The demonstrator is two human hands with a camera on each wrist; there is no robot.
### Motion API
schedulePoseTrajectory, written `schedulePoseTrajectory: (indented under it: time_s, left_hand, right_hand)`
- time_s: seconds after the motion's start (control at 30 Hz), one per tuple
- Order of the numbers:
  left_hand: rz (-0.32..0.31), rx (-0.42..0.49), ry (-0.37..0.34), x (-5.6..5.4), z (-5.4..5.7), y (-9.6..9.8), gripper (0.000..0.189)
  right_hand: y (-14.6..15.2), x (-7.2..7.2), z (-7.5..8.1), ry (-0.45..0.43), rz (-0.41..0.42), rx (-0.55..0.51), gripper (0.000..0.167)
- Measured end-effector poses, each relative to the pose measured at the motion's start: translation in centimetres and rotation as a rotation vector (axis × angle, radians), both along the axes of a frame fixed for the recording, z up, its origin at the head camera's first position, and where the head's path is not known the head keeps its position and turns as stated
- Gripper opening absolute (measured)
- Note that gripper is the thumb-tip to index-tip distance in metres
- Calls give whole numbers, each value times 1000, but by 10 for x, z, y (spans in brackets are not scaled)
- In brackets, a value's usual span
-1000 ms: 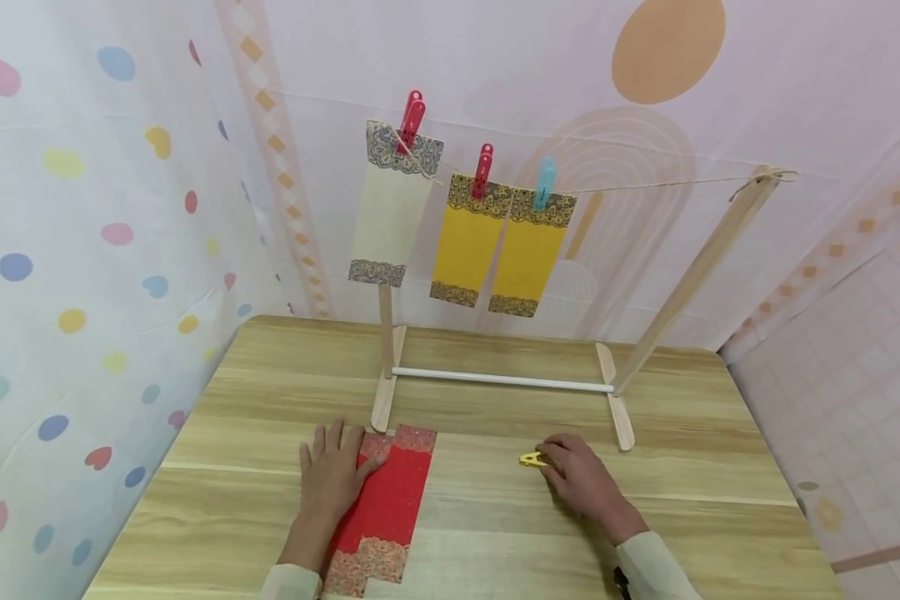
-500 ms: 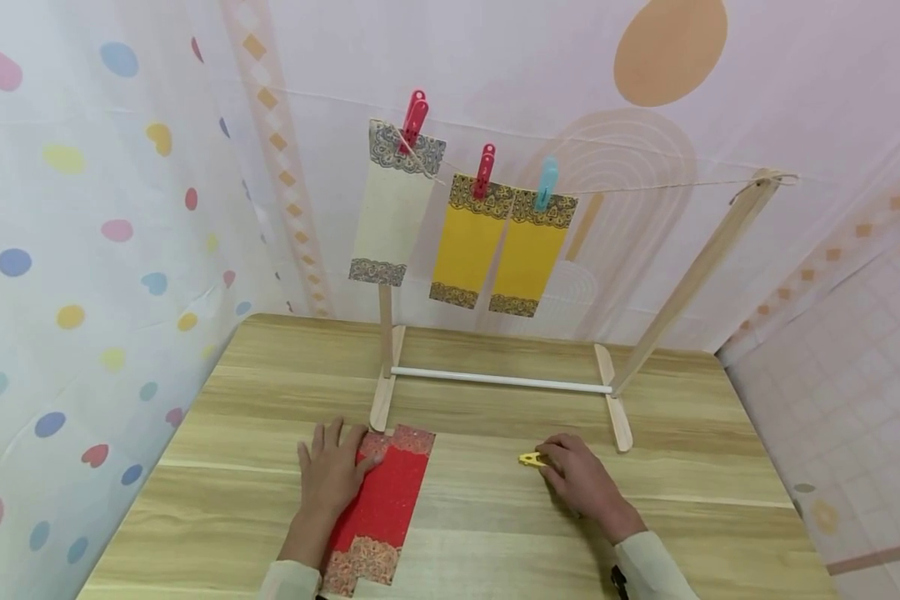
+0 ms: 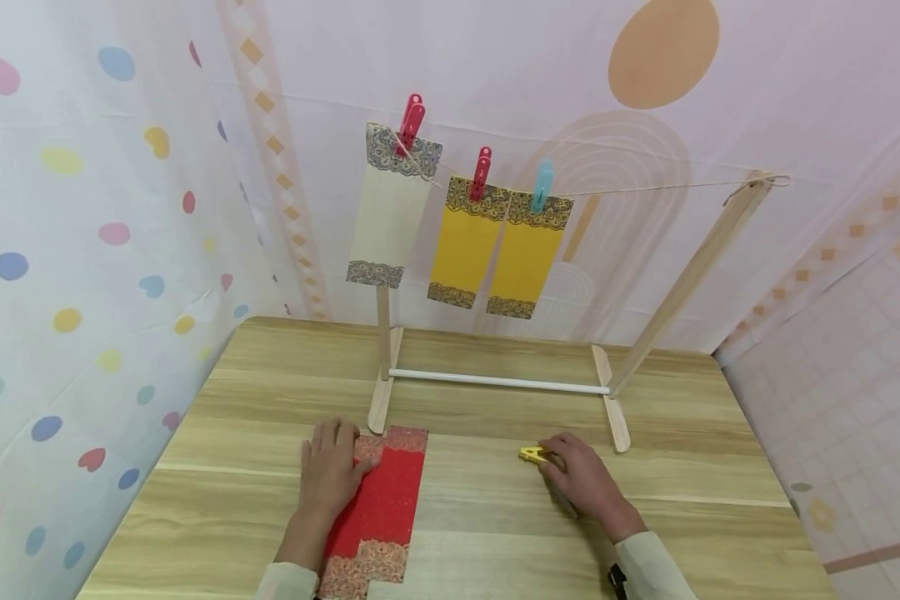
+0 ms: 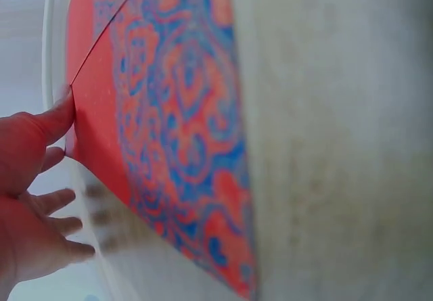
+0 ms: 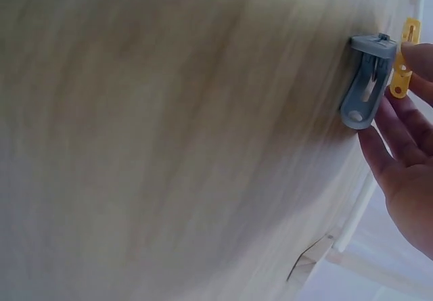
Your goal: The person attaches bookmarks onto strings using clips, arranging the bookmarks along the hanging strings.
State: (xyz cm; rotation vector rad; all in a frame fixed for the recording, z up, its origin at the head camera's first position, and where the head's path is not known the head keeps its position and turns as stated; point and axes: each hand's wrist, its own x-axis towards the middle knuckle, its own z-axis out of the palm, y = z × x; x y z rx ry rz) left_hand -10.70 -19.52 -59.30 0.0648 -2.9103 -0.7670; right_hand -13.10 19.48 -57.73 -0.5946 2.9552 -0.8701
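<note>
Two red cards (image 3: 393,492) with patterned ends overlap on the table, lower left of centre. My left hand (image 3: 328,479) lies over their left side, its thumb on the red part and its fingers past the far-left edge. In the left wrist view the thumb (image 4: 57,118) touches the red card (image 4: 101,125) at its edge, fingers fairly straight. My right hand (image 3: 581,479) pinches a yellow clothespin (image 3: 532,454) between thumb and fingers, low over the table. A grey clothespin (image 5: 365,81) shows beside it in the right wrist view, its rounded end at a fingertip.
Behind the hands stands a wooden rack with a white crossbar (image 3: 495,381) and a post (image 3: 690,279) on the right. From its string hang a cream card (image 3: 390,212) and two yellow cards (image 3: 467,242), held by red clothespins (image 3: 480,175) and a blue clothespin (image 3: 542,185).
The red cards have shifted a little to the left and turned slightly under my left hand, whose fingers have drawn in. More of the grey clothespin shows under my right hand.
</note>
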Motion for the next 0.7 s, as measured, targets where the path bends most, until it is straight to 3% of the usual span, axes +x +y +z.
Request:
schedulePoseTrajectory:
  time_s: [0.23, 0.5, 0.7]
  left_hand:
    - [-26, -76, 59, 1, -1, 6, 45]
    - [-17, 3, 207, 0, -2, 10, 42]
    - [-6, -27, 252, 3, 3, 3, 45]
  right_hand:
    - [6, -2, 2, -27, -52, -119, 25]
    - [8, -5, 3, -55, -74, -231, 25]
    - [9, -6, 8, -44, -144, -332, 26]
